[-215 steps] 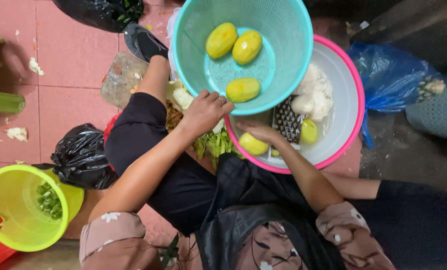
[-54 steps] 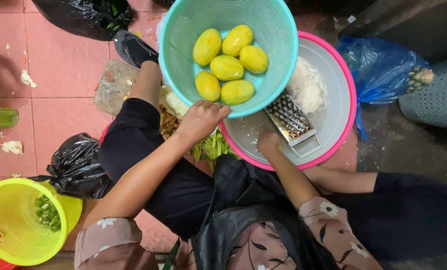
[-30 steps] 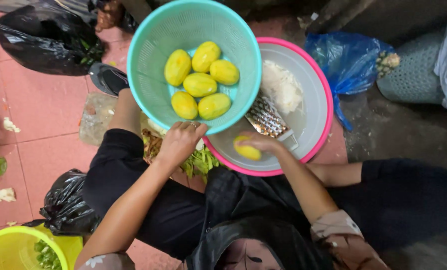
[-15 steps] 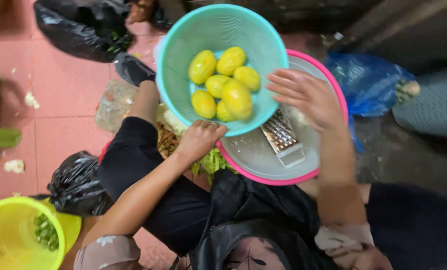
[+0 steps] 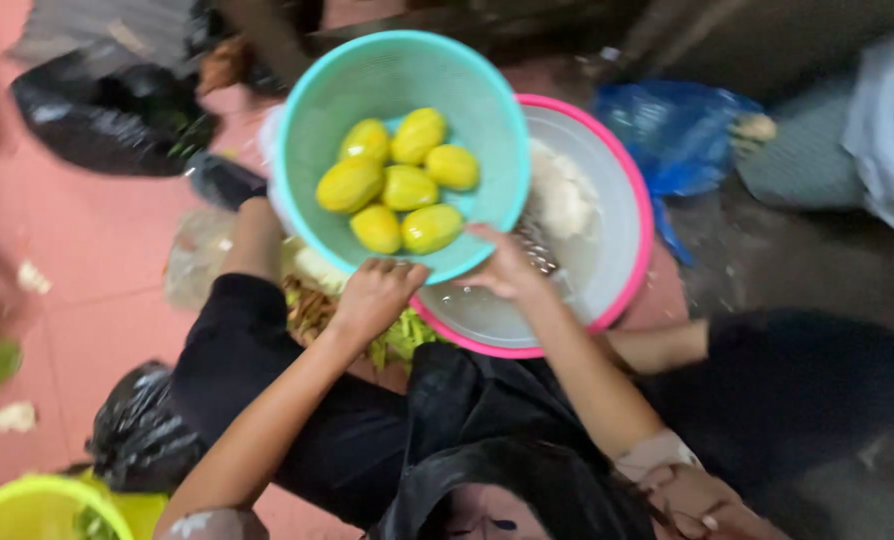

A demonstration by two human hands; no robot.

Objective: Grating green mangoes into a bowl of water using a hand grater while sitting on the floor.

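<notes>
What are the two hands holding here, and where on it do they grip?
Both the left hand and right hand grip the near rim of the round teal plastic basket of peeled yellow fruits.

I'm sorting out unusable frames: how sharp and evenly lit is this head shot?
Head view: motion blur softens everything, worst at the edges; the yellow fruits in the teal basket stay recognisable; both hands, left and right, smear; top right is dim; no strong glare.
</notes>
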